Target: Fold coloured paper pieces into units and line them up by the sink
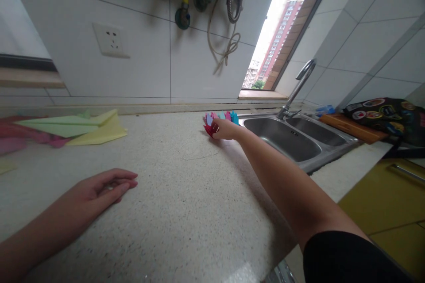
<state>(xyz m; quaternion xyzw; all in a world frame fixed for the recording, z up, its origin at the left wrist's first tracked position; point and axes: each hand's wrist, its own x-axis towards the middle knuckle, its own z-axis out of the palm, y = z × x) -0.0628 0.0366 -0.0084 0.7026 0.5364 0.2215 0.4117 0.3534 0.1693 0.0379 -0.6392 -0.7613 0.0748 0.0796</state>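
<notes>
My right hand (227, 129) reaches far across the speckled countertop (175, 185), its fingers closed at a small red folded-paper piece (208, 130). Right behind it stands a row of small folded-paper pieces in pink, lilac and teal (235, 117), partly covered by the hand. Their exact shape is too small to tell. My left hand (104, 189) rests on the counter with fingers loosely stretched and nothing visible in it. Beyond the left hand lie larger folded papers: a pale green paper plane (59, 126), a yellow one (106, 132) and red and pink ones (20, 130).
A steel double sink (282, 135) with a faucet (300, 82) is set in the counter on the right. Past it are a wooden board (352, 128) and a dark patterned bag (388, 117). The tiled wall carries a socket (111, 40), pipes and a tied cord (229, 48).
</notes>
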